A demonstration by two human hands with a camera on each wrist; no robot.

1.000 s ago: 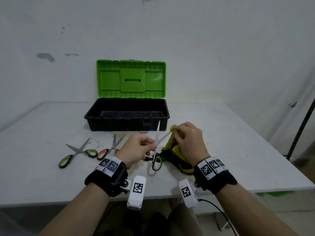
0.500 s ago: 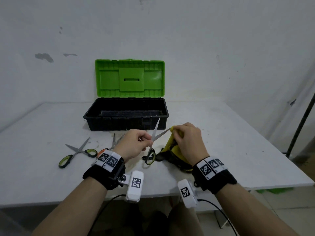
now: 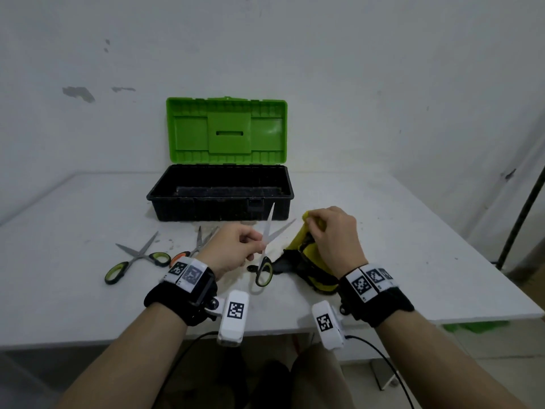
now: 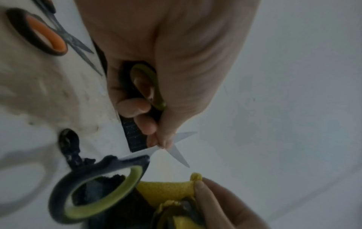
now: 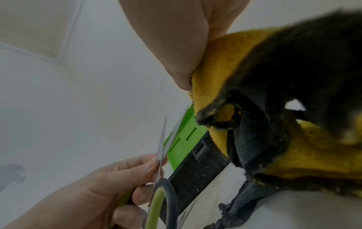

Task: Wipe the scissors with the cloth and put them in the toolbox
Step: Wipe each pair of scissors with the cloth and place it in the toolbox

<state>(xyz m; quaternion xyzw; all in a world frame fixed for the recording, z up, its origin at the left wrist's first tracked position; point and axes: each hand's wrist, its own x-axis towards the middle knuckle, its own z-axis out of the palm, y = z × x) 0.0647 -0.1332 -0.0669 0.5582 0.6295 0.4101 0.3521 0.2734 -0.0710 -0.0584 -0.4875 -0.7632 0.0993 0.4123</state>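
Note:
My left hand [image 3: 256, 246] holds green-and-black-handled scissors [image 3: 267, 240] above the table. Their blades are spread and point up toward the toolbox. In the left wrist view the thumb and a finger pinch the scissors [image 4: 149, 152] by the blades near the pivot; one handle loop sits in the palm and the other hangs free. My right hand [image 3: 314, 224] pinches a yellow-and-black cloth [image 3: 303, 252], which trails down onto the table. The cloth [image 4: 168, 189] sits just right of a blade tip, a small gap apart. The black toolbox [image 3: 219, 212] stands open behind, its green lid [image 3: 227, 128] upright.
Two more pairs lie on the white table [image 3: 73, 305] at the left: green-handled scissors [image 3: 137, 258] and orange-handled scissors [image 3: 197, 246], partly behind my left wrist. The table's front edge is near my wrists. A dark pole [image 3: 522, 214] stands at the right.
The cloth in my right hand has slid off the tip of the right blade, which now stands bare. My left hand and the scissors have shifted slightly left.

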